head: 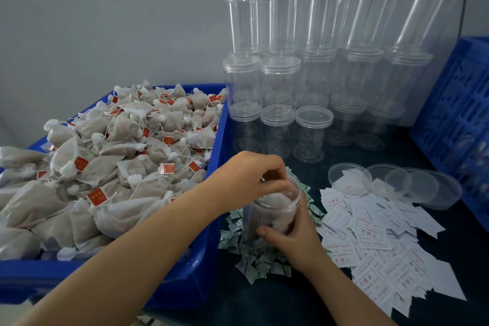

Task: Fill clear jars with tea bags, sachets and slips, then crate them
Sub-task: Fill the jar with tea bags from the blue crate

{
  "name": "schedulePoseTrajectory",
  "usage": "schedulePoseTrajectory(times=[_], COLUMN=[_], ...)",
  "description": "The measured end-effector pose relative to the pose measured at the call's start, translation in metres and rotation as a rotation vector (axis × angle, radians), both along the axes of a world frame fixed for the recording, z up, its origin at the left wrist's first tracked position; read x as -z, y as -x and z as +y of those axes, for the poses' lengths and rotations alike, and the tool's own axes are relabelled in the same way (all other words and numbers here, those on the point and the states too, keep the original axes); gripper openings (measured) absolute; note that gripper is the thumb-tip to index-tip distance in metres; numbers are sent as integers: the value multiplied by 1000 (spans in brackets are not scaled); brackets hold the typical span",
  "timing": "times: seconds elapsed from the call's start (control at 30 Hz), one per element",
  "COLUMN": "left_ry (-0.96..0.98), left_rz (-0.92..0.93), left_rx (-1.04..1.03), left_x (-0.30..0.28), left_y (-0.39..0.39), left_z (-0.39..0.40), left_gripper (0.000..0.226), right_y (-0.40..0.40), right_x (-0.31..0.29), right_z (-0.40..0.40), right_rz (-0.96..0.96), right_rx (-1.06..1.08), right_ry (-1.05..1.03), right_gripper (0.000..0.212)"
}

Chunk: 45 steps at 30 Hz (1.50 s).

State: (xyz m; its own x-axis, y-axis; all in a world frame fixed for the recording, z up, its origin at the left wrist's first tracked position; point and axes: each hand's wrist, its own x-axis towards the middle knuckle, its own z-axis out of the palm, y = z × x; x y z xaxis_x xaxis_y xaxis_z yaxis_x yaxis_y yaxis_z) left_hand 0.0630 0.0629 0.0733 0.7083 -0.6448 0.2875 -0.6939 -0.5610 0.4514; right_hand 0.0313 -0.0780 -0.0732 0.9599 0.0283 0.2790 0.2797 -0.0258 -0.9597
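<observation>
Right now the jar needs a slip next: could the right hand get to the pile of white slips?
Probably yes, once it lets go. The right hand grips the jar, and the white slips lie uncovered just beside it with nothing between.

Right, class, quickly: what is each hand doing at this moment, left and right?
Left hand: fingers curled into the mouth of the open jar, pushing in a tea bag.
Right hand: gripping the jar's side, holding it steady.
</observation>
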Motion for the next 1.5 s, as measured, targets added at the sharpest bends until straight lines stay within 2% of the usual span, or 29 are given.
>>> schedulePoseTrajectory(times=[0.23,0.37,0.53,0.73,0.87,1.17,1.27,1.5], left_ry=[2,110,172,37,-158,-474,-535,-601], left_rz=[15,-43,-129,-192,-114,88,97,108], left_rx=[-4,-28,-246,-647,-796,-773,-769,-762], left_x=[3,-2,-10,-3,7,18,18,20], left_y=[-2,-4,-17,-47,-59,-67,-68,-70], left_z=[3,7,29,66,85,97,96,92], left_gripper=[26,20,3,7,14,41,36,34], right_y=[0,2,4,7,8,8,9,10], right_x=[-2,-6,-6,-8,-10,-12,-14,-15], right_z=[2,4,3,2,2,3,4,3], right_rz=[-38,-36,-11,24,34,33,38,46], right_rx=[14,22,-1,-32,-36,-16,-16,-32], right_ry=[16,20,14,2,-8,16,22,15], right_gripper=[97,90,97,98,98,96,92,98])
